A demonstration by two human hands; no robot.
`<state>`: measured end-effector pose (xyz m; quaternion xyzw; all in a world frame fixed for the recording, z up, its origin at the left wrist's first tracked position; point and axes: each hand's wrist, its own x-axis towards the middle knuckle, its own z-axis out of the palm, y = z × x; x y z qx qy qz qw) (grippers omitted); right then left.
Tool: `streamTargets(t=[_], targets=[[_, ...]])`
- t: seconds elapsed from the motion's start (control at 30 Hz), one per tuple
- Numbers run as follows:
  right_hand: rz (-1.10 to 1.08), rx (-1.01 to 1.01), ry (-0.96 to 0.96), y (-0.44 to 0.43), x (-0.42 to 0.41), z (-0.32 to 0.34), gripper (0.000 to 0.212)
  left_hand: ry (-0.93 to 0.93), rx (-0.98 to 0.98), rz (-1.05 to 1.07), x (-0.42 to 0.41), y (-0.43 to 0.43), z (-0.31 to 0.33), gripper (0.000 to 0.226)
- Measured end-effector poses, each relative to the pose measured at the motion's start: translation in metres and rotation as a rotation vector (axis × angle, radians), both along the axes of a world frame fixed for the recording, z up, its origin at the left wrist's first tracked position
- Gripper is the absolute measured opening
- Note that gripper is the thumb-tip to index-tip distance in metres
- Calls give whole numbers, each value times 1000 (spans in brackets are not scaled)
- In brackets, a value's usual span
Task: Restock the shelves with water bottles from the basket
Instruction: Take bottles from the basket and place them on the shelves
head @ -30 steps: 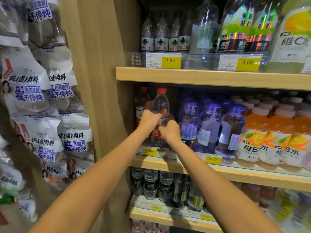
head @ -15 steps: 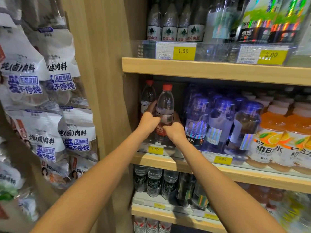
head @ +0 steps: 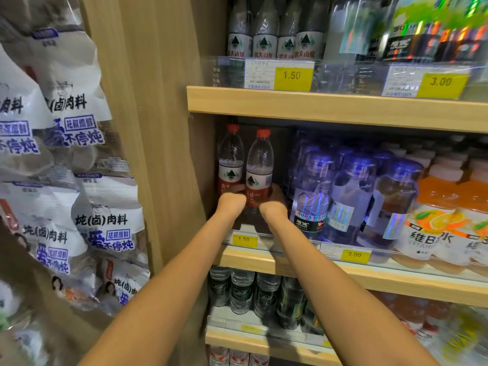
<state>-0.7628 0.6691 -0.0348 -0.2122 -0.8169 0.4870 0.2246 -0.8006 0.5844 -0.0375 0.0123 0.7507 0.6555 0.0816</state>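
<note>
Two clear water bottles with red caps and red labels stand at the left end of the middle shelf [head: 290, 262]. The nearer water bottle [head: 259, 167] is gripped low on its label from both sides: my left hand [head: 231, 202] curls round its left side, my right hand [head: 274, 204] round its right. The second water bottle [head: 230, 159] stands just behind and to the left, close to the wooden side panel. The basket is out of view.
Blue soda-water bottles [head: 317, 191] crowd the shelf right of my hands, orange vitamin drinks [head: 443, 212] beyond them. More water bottles fill the top shelf [head: 264, 40] and dark-labelled ones the lower shelf [head: 243, 291]. Hanging snack bags [head: 79, 128] cover the left wall.
Both hands have pushed the nearer bottle deeper into the shelf beside the other one and slid lower on it. The camera has come closer.
</note>
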Motion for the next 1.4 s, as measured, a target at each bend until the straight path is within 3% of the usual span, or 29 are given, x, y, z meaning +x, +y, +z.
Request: streamTargets(t=[0.27,0.47,0.53,0.6,0.83,1.07,1.17,1.27,1.4], targets=[[19,-10,30,6,-25,-7,40,39,101,25,-18,11,1,29],[53,-33,22,8,-32,-8,46,49,187,86,-20,11,-3,13],[74,-59,28,8,-31,-9,49,42,232,92,-19,11,-2,23],[104,-84,22,8,-31,-9,51,43,227,82,-18,10,-1,32],[161,-131,16,7,-29,-7,55,32,175,55,-15,8,-1,24],[197,-137,17,3,-22,-3,51,90,177,74,-4,3,7,31],[231,-52,28,-1,-11,6,33,224,-21,124,5,-3,10,28],[226,87,-1,-4,4,9,33,259,-259,151,18,-16,14,31],[223,374,-122,-7,31,10,25,446,-783,94,43,-33,22,24]])
